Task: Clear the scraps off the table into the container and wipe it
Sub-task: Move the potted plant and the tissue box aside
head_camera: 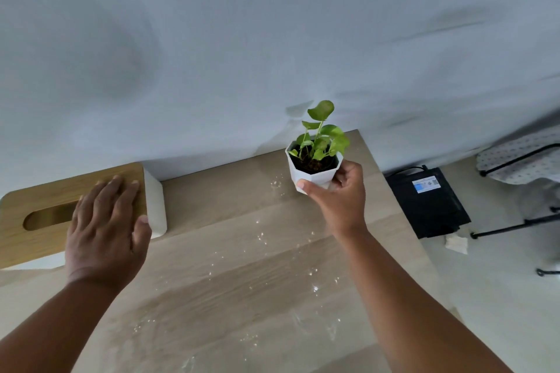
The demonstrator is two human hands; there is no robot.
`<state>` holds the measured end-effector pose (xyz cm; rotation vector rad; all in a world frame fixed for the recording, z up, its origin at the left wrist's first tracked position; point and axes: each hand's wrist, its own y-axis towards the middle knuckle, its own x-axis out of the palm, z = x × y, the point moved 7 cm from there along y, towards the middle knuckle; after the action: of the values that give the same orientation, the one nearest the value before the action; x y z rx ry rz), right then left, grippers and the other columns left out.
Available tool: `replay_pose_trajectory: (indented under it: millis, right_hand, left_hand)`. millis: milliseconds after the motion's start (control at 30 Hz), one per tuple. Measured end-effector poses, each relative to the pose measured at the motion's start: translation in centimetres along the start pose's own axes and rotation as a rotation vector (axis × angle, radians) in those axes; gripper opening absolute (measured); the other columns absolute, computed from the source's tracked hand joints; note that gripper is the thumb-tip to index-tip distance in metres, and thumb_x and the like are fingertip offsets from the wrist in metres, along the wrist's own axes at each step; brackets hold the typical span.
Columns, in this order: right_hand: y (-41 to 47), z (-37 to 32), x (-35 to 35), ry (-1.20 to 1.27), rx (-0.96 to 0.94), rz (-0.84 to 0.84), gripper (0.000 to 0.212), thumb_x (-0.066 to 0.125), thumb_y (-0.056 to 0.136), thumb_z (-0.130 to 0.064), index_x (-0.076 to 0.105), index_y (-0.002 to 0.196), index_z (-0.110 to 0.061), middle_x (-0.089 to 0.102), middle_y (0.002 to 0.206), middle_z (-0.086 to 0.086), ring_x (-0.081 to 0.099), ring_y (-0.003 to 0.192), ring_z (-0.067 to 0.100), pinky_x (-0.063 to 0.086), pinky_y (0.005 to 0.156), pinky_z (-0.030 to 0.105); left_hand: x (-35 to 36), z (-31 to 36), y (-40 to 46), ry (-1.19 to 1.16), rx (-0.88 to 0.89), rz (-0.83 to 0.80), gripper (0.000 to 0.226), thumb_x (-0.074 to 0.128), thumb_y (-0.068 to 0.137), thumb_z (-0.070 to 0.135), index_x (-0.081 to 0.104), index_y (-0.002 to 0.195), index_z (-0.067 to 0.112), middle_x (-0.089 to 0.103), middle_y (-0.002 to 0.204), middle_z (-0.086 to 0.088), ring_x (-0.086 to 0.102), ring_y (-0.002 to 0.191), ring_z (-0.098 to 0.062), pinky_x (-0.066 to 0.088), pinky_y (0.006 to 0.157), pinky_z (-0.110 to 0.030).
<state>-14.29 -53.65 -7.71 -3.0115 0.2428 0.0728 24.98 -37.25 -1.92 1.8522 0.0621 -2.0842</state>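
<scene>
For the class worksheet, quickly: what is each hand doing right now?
Left hand: open, flat on the wooden-topped white tissue box.
Right hand: fingers closed around the white faceted plant pot.

- Single head-worn wide-angle view, looking forward and steeply down across the wooden table (242, 251) toward the grey wall (272, 39) at 12 o'clock.
- Close range: both forearms enter from the lower edge, at 7 and 5 o'clock.
- Floor (500, 312) visible at 3 o'clock; straight lines bow outward near frame edges.
</scene>
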Motion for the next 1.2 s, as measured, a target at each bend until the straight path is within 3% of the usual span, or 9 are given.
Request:
replay_pose_trajectory:
  millis: [100,367,500,700,933,1200]
  right_hand:
    - [1.8,-0.2,-1.4,0.038,0.016,0.079,0.08,0.102,0.053,-0.021,0.056,0.119,-0.018,0.073,0.119,0.005,0.072,0.112,0.019,0.059,0.097,0.046]
    - [4.5,-0.5,-4.1,0.046,0.007,0.341,0.075,0.1,0.058,-0.017,0.057,0.119,-0.014,0.072,0.116,0.003,0.072,0.102,0.008,0.06,0.093,0.031]
    - [5.4,0.3,-4.0,0.044,0.018,0.354,0.078,0.101,0.055,-0.023,0.057,0.119,-0.017,0.07,0.114,0.0,0.069,0.097,-0.001,0.058,0.088,0.022]
    - [5.8,1.7,-3.6,0.062,0.036,0.358,0.078,0.1,0.055,-0.023,0.055,0.119,-0.023,0.07,0.118,-0.001,0.07,0.108,0.006,0.058,0.099,0.033]
    - [5.8,2.2,-3.1,0.055,0.022,0.382,0.075,0.099,0.058,-0.017,0.052,0.115,-0.028,0.067,0.121,-0.001,0.067,0.112,0.002,0.055,0.103,0.03]
    - [5.8,2.2,-3.1,0.051,0.013,0.349,0.082,0.1,0.058,-0.018,0.052,0.123,-0.022,0.066,0.126,0.001,0.065,0.119,0.009,0.053,0.107,0.036]
  left_hand:
    - [0.1,0.1,0.1,-0.006,0.012,0.006,0.065,0.034,0.095,0.041,0.047,0.149,0.007,0.038,0.157,-0.019,0.03,0.149,-0.041,0.022,0.122,-0.058]
    - [0.6,-0.1,0.1,-0.027,0.035,0.025,0.067,0.035,0.093,0.041,0.048,0.149,0.006,0.038,0.158,-0.021,0.029,0.149,-0.043,0.021,0.123,-0.059]
    - [2.0,-1.7,0.0,-0.02,0.067,0.074,0.066,0.035,0.095,0.043,0.046,0.151,0.01,0.034,0.161,-0.016,0.028,0.152,-0.039,0.023,0.122,-0.06]
    - [5.7,-5.5,0.3,-0.02,0.039,-0.006,0.077,0.032,0.092,0.047,0.019,0.164,0.025,0.016,0.172,-0.002,0.017,0.158,-0.031,0.022,0.123,-0.062]
    - [6.9,-6.8,0.4,-0.011,0.002,-0.04,0.078,0.034,0.089,0.048,0.024,0.163,0.025,0.017,0.172,0.0,0.019,0.157,-0.029,0.021,0.124,-0.06]
    - [8.0,-8.0,0.5,0.062,-0.025,-0.11,0.08,0.035,0.087,0.05,0.025,0.163,0.029,0.015,0.172,0.0,0.016,0.158,-0.028,0.02,0.125,-0.058]
